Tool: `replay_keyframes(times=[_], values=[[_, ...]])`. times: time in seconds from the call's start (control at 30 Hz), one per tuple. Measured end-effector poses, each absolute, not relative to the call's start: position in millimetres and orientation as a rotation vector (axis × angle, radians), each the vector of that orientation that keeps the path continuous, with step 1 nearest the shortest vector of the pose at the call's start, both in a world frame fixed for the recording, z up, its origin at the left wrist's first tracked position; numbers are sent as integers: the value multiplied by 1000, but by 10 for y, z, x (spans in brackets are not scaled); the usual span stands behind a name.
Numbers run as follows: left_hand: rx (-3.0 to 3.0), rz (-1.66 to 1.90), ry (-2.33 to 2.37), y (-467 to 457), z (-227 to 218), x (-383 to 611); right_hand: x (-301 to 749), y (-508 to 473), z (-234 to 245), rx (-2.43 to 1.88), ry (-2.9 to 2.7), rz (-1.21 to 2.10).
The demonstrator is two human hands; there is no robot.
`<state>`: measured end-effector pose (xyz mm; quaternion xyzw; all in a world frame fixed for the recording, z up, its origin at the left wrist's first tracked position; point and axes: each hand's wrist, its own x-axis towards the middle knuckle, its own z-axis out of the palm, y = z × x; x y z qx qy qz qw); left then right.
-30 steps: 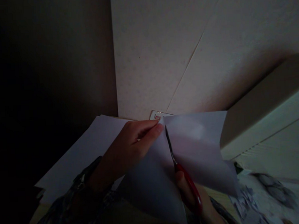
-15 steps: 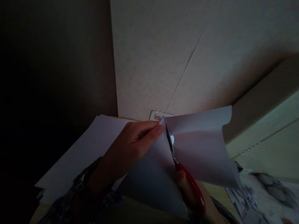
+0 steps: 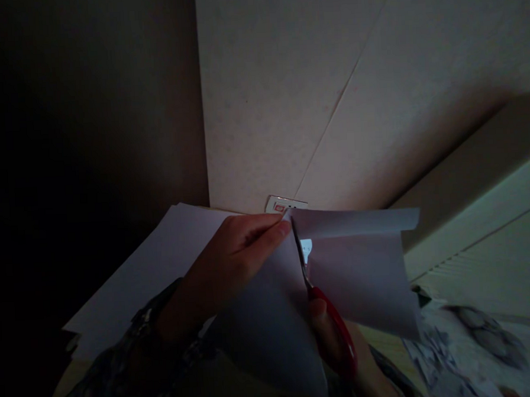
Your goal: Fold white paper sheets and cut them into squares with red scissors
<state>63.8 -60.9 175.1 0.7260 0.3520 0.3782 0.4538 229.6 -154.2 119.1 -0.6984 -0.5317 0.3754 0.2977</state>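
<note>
Between thumb and fingers, my left hand [image 3: 239, 253] pinches the upper edge of a white sheet of paper [image 3: 357, 270]. The sheet is folded near my fingertips, and its right part curls over along the top. My right hand [image 3: 339, 343] grips red-handled scissors [image 3: 333, 319], thumb through a handle loop. Their blades point upward at the paper, with the tip close to my left fingertips. A bright patch shows beside the blades. The lower fingers of my right hand are partly hidden.
Several white sheets [image 3: 140, 276] lie to the left, under my left forearm. A wall socket plate [image 3: 283, 203] sits behind the paper. A pale ledge [image 3: 482, 187] runs along the right, above a patterned cloth [image 3: 442, 355].
The scissors have shifted slightly left and up, towards my left fingertips. The right part of the paper has dropped and its top edge has curled over more. My left hand stays put.
</note>
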Motion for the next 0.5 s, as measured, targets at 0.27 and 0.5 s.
replay_keyframes(times=[0.27, 0.5], values=[[1807, 896, 864, -608, 1756, 633, 2281, -1546, 1147, -1794, -1395, 1001], [1689, 864, 845, -566, 1726, 554, 2227, -1482, 1156, -1867, -1461, 859]])
